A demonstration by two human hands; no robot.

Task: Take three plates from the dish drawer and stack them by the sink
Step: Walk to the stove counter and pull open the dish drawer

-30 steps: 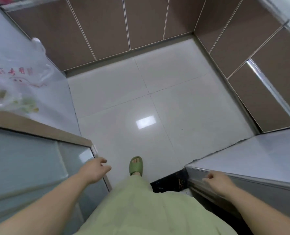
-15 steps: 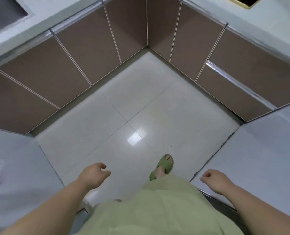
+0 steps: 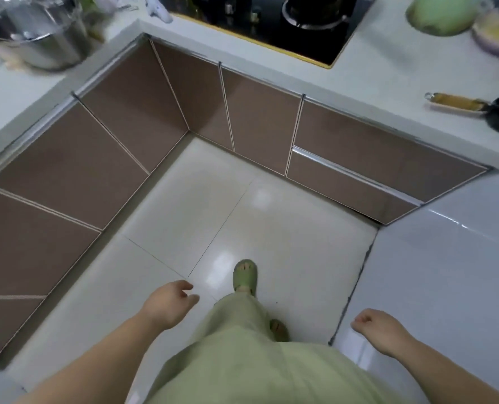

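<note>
No plates and no sink show in the head view. Brown cabinet fronts (image 3: 67, 170) run under an L-shaped white counter (image 3: 344, 83); all look closed, and a drawer front with a metal rail (image 3: 350, 182) sits at the right. My left hand (image 3: 169, 304) hangs over the floor with loosely curled fingers, holding nothing. My right hand (image 3: 379, 328) hangs low at the right with fingers curled loosely, also holding nothing. Both hands are far from the cabinets.
A black hob with pots (image 3: 271, 21) sits at the back. A steel pot (image 3: 38, 39) stands on the left counter, a green bowl (image 3: 440, 13) and a black pan with a wooden handle (image 3: 475, 107) on the right. A pale grey appliance surface (image 3: 446, 272) flanks my right.
The view has swung up and to the right, bringing the counter, hob and pots into sight. My right hand has left the grey surface's edge. Both arms swing as I step forward.
</note>
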